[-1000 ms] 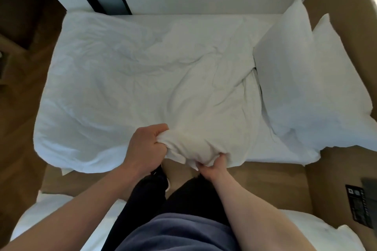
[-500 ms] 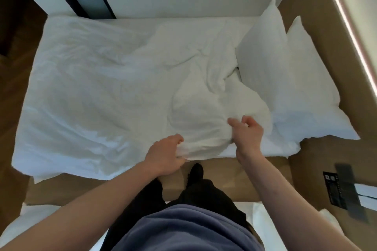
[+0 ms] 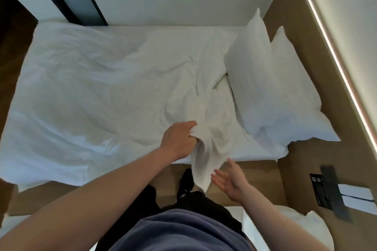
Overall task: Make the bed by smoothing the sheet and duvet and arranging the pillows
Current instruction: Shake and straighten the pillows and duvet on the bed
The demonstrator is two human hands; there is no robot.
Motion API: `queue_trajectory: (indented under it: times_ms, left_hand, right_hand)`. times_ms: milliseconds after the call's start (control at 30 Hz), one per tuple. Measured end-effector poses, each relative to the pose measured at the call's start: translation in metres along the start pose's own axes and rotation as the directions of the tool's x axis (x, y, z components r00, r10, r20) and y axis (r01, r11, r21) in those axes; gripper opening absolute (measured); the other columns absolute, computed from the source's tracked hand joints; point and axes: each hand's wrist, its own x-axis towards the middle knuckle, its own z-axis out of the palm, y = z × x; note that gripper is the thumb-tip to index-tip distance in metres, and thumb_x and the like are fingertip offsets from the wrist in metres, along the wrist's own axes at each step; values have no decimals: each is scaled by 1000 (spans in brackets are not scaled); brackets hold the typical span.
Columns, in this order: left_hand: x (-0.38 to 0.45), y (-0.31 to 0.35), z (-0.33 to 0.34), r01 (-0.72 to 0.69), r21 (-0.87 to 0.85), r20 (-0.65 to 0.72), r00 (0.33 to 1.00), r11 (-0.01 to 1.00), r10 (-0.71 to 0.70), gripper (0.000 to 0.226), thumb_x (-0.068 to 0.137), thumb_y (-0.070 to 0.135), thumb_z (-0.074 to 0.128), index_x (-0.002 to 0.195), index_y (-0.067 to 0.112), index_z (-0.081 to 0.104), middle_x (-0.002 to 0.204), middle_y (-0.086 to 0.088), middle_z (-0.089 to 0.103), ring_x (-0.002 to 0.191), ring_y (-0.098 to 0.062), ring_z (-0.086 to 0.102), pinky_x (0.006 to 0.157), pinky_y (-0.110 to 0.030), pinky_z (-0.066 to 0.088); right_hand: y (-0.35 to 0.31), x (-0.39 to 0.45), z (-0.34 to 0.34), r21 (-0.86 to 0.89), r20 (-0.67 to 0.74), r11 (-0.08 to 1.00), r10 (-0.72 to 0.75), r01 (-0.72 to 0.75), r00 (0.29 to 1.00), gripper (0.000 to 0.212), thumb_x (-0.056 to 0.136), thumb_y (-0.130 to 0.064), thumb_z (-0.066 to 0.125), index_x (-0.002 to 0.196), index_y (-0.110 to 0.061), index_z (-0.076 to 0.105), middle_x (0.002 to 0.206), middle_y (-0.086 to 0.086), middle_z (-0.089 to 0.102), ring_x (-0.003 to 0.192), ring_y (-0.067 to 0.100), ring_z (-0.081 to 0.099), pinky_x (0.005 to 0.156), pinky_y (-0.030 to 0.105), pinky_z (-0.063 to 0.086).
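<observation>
Left hand (image 3: 179, 140) fist-grip on bunched duvet (image 3: 114, 96) corner at near bed edge, tail hanging off. Right hand (image 3: 230, 181) fingers spread, empty, just beside tail. Pillows (image 3: 271, 91) propped right. Advice: right catches tail, both pull taut toward pillows, flatten wrinkles.

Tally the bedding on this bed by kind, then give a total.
Pillows: 2, the nearer pillow and the farther pillow, both against the headboard.
Duvet: 1, the duvet, a bunched part gripped by the left hand.
Total: 3
</observation>
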Motion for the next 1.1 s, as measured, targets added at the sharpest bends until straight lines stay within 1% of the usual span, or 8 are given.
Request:
queue_trajectory:
  times_ms: [167,300,600,733,833,933,1000,1100]
  left_hand:
    - [-6,14,-16,7,-106,-59,998,994,-13,24,82,14,50,63,26,40,56,7,46,56,-16,41,54,-33,34]
    - [-9,21,-32,3,-111,-88,996,994,-13,22,78,10,48,63,21,36,54,7,41,54,-14,34,53,-34,30]
    - [-10,44,-47,-4,-145,-172,985,989,-21,26,76,8,53,61,17,34,52,8,35,54,-13,31,51,-32,27]
    - [-12,43,-66,-48,-149,-172,985,988,22,17,73,17,45,62,15,32,53,8,32,56,-12,28,53,-35,25]
    - [-15,32,-78,-45,-151,-169,985,988,19,11,68,17,40,59,16,34,52,9,33,55,-11,28,53,-32,23]
    - [-12,7,-84,40,-111,-159,986,993,-58,11,68,22,41,57,20,41,52,9,41,55,-15,37,54,-32,26]
    - [-11,-5,-80,99,-17,-71,992,995,-100,18,75,30,48,59,22,52,58,7,54,59,-19,49,54,-30,31]
    - [-13,-1,-63,108,107,99,988,988,-119,18,87,34,66,72,24,68,71,6,66,68,-13,59,56,-28,36]
  right_hand:
    - [31,42,16,240,239,849,418,-471,876,115,85,-84,45,152,8,30,147,32,45,111,52,56,85,58,53]
    - [22,52,43,382,375,769,378,-512,847,128,70,-93,52,151,2,28,155,37,32,131,61,45,106,67,44]
    - [24,30,118,236,359,897,277,-374,891,66,96,-57,43,146,-14,50,150,23,50,136,48,47,108,63,41]
    - [-1,21,120,509,147,856,19,-92,989,42,104,-40,48,137,-17,61,104,14,74,99,32,67,69,42,64]
    - [-47,15,85,557,-108,816,-111,153,988,31,95,-28,61,126,-35,61,121,0,70,97,8,64,88,21,54]
    - [-105,-13,45,354,-239,802,-419,480,876,66,77,3,71,96,-57,51,104,-46,57,79,-27,46,68,10,33]
    - [-142,-62,27,496,-222,631,-573,597,789,50,79,6,62,98,-40,68,89,-34,66,75,-14,57,70,6,38]
    - [-172,-118,30,164,-484,409,-759,897,435,40,77,0,59,102,-26,76,95,-12,76,87,10,72,79,26,59]
